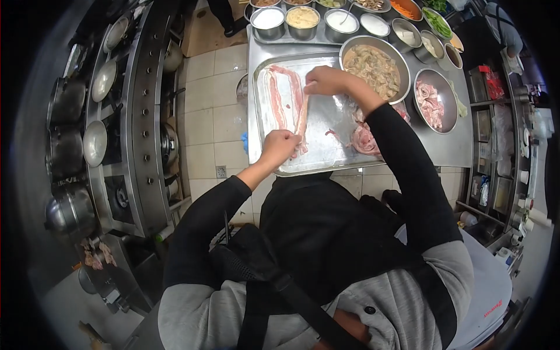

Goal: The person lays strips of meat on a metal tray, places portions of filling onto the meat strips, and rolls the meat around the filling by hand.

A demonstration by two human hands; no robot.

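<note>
Long strips of raw bacon (274,96) lie lengthwise on the left side of a shallow metal tray (329,125). My left hand (280,147) pinches the near end of a bacon strip at the right of this row. Farther up, my right hand (326,80) has its fingers closed at the far end of the same strip, so the strip runs between both hands. A heap of raw meat slices (365,140) rests on the tray's right side, partly hidden under my right forearm. Small meat scraps lie on the bare metal between.
Beyond the tray stand a bowl of marinated meat pieces (373,67), a bowl of sliced raw meat (430,104) and several ingredient containers, including white powder (269,19). Left of the tiled floor (201,93) runs a stove (131,128) with pans. Shelves (484,128) line the right.
</note>
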